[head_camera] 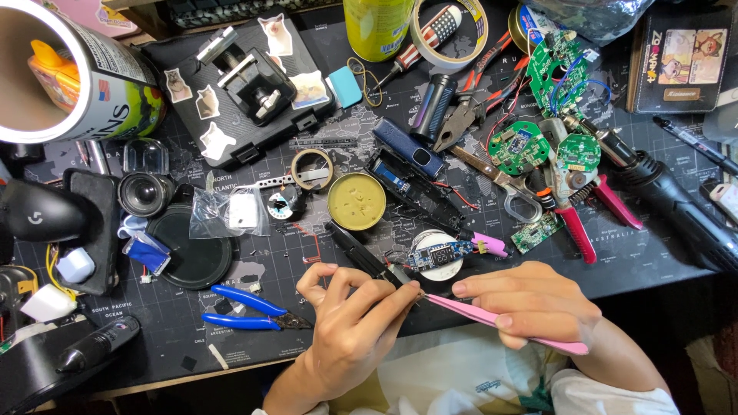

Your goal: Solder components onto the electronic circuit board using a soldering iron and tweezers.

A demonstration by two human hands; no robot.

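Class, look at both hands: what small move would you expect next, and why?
Probably easing the pink tweezers tip a touch further left. The right hand aims them at the small black part pinched by the left hand, and the tip sits right at those fingertips.

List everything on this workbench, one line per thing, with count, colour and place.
black part: 1, black, pinched in left hand
tweezers: 1, pink, held in right hand
small display board: 1, blue, just above the hands
round tin lid: 1, yellow-green, centre
flush cutters: 1, blue handles, left of hands
round circuit boards: 3, green, upper right
red-handled pliers: 1, right of centre
tape roll: 1, cream, top centre
can: 1, yellow-green, top centre
black case with cat stickers: 1, upper left
lens: 1, black, left
desk mat: 1, black, world map print
left hand: 1, bottom centre
right hand: 1, bottom right of centre
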